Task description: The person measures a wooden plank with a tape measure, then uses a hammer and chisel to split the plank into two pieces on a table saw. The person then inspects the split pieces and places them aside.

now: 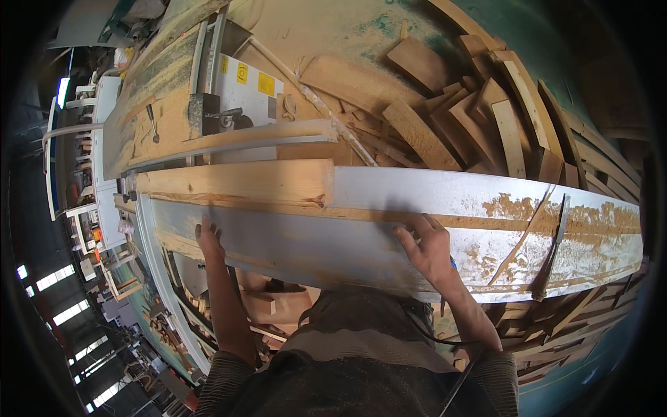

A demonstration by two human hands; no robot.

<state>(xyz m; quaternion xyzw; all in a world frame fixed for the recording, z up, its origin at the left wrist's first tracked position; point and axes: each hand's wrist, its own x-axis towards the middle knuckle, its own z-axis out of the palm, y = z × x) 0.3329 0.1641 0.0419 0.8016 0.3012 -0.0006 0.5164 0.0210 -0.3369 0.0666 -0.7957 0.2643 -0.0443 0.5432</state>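
A thick, pale wooden board (236,179) lies lengthwise on the grey metal machine table (313,240), a dark knot near its right end. My left hand (210,238) is just on the near side of the board, over the left part of the table, its fingers stretched out and holding nothing. Farther right, my right hand (425,247) hovers over or rests on the metal beyond the board's end; which of these I cannot tell. Its thumb and fingers are apart, with nothing between them. Sawdust fills a long groove (479,222) running along the table.
On the table's right part lie a thin wood strip (524,233) and a dark, long-handled tool (554,250). Offcuts (445,118) are heaped beyond the table, and more wood (278,306) lies below its near edge. A sawdust-covered machine (167,104) with a lever stands at the far left.
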